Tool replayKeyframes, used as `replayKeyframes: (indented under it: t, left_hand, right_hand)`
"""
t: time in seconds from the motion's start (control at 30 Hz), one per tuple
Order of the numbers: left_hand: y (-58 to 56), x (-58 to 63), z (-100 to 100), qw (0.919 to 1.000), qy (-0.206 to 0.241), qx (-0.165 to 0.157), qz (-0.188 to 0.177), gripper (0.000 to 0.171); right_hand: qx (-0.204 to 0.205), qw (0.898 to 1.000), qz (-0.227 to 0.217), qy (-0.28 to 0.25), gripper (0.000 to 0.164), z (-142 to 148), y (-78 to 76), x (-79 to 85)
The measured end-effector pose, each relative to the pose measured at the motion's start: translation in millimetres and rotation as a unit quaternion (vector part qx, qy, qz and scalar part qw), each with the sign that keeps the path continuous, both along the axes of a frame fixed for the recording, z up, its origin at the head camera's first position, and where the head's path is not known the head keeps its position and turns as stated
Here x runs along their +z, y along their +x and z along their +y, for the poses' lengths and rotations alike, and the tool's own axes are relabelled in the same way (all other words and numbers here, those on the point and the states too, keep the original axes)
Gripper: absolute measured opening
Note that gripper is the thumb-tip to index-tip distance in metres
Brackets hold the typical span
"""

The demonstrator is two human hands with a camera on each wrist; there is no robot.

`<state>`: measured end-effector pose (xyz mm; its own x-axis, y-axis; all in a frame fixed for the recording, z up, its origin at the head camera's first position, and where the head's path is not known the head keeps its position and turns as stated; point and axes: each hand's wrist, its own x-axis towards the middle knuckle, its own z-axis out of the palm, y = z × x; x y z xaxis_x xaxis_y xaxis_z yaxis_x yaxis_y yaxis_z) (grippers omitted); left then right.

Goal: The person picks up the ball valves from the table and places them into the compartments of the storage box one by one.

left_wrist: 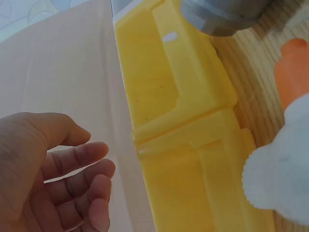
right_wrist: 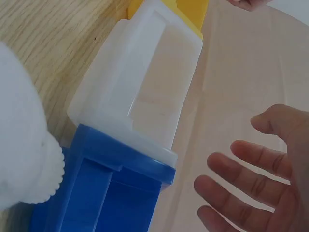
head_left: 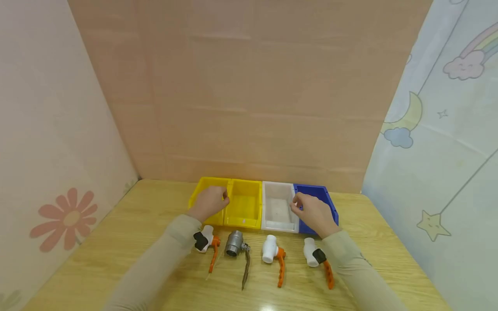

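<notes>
My left hand (head_left: 210, 202) hovers over the leftmost yellow bin (head_left: 196, 196), its fingers loosely bent around nothing. Above the blue bin (head_left: 330, 206) is my right hand (head_left: 314, 212), relaxed, with thumb and fingers apart in the right wrist view. Four bins stand side by side; a second yellow bin (head_left: 244, 221) and a white bin (head_left: 278, 225) fill the middle. In front of them lie a white valve with an orange handle (head_left: 208, 235), a grey metal ball valve (head_left: 234, 243), another white valve (head_left: 269, 249) and a white valve (head_left: 310, 252) near my right sleeve.
The wooden table (head_left: 163, 198) carries everything. A brown paper-like backdrop (head_left: 253, 108) rises behind the bins. Patterned panels stand on both sides, the left with a flower (head_left: 70, 218), the right with a star (head_left: 432, 224).
</notes>
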<state>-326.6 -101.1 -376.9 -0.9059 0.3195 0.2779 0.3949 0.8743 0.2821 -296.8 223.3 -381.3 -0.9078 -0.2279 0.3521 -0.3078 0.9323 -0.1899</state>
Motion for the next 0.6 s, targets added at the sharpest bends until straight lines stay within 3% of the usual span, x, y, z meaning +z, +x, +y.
replayKeyframes:
  t: [0.2, 0.47, 0.6]
  left_hand:
    - [-2.9, 8.4, -16.1, 0.9972, 0.019, 0.004, -0.072, 0.015]
    - [-21.9, 15.4, -64.6, 0.9918, 0.002, 0.062, -0.112, 0.018]
    - [-25.0, 18.8, -83.4, 0.9847, -0.001, 0.091, -0.149, 0.018]
  right_hand:
    - [-0.008, 1.000, 0.000, -0.023, 0.014, 5.9, 2.5, -2.3]
    - [0.003, 0.999, 0.028, -0.036, 0.012, 12.7, 7.5, -3.5]
    - [0.010, 0.999, 0.030, -0.039, 0.012, 16.8, 7.0, -4.8]
